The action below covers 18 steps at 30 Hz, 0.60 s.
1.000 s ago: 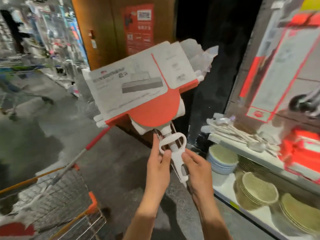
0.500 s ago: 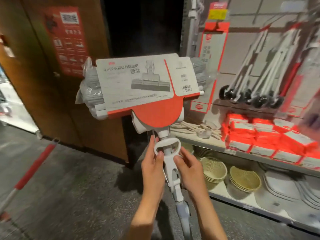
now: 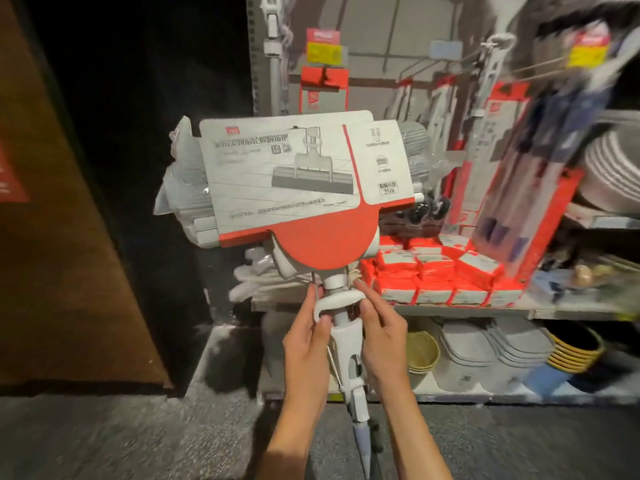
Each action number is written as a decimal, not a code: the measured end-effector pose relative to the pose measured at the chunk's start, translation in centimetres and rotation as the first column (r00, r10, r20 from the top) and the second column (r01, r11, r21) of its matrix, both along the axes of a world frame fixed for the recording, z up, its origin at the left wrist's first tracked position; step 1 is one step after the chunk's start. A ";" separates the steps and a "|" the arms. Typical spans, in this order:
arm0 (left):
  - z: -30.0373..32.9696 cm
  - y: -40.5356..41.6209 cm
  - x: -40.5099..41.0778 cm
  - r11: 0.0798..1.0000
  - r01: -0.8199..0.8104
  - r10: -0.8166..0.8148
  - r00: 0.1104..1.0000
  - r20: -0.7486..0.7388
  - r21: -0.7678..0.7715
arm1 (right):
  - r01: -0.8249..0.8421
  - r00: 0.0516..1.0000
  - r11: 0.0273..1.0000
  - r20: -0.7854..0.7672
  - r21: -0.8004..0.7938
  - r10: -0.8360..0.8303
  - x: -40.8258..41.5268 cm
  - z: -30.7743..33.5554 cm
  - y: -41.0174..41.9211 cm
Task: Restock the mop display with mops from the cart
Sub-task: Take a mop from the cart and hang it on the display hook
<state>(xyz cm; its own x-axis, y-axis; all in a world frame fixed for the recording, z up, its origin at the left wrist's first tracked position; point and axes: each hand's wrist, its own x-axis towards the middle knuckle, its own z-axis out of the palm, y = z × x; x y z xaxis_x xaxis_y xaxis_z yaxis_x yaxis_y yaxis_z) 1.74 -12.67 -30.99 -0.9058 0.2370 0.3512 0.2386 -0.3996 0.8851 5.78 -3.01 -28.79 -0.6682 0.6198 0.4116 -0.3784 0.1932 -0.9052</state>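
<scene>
I hold a packaged sponge mop (image 3: 304, 188) head-up in front of me; its grey and red card sleeve faces me and the white shaft runs down between my hands. My left hand (image 3: 306, 344) grips the white loop lever just under the head, thumb across it. My right hand (image 3: 381, 337) holds the shaft from the right, fingers curled round it. The mop display (image 3: 446, 109) stands behind on the right, with several packaged mops hanging upright on the grey back panel. The cart is out of view.
A shelf (image 3: 519, 308) under the hanging mops carries red and white packs (image 3: 436, 275). Below sit woven baskets (image 3: 420, 351), grey mats (image 3: 498, 344) and stacked bowls. A large hanging package (image 3: 526, 188) juts out at the right. A brown panel (image 3: 69, 271) stands left.
My view has swung right from the cart and aisle to the shelving. The mop came along upright in both hands, and the display now fills the right half.
</scene>
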 end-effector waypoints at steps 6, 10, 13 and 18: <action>3.0 5.6 -2.3 0.989 0.145 -0.144 0.987 -0.067 -0.001 | 0.166 0.983 0.986 -0.083 -0.012 -0.166 -0.7 3.5 4.6; 5.9 10.2 -2.1 0.972 0.236 -0.234 0.964 -0.129 -0.001 | 0.266 0.952 0.964 -0.151 -0.017 -0.265 0.0 5.9 8.4; 7.5 14.0 -1.2 0.949 0.314 -0.308 0.941 -0.138 0.022 | 0.305 0.930 0.951 -0.197 -0.058 -0.310 1.0 7.4 11.8; 8.8 20.4 1.7 0.943 0.317 -0.301 0.942 -0.145 0.103 | 0.346 0.896 0.934 -0.261 -0.093 -0.358 3.6 8.8 17.4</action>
<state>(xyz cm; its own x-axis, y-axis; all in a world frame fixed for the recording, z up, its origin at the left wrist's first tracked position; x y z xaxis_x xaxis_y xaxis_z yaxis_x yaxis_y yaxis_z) 3.46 7.72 -22.20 -0.7412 0.4460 0.5017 0.1922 -0.5751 0.7952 9.36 14.35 -19.96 -0.2704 0.8154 0.5119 -0.5230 0.3220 -0.7892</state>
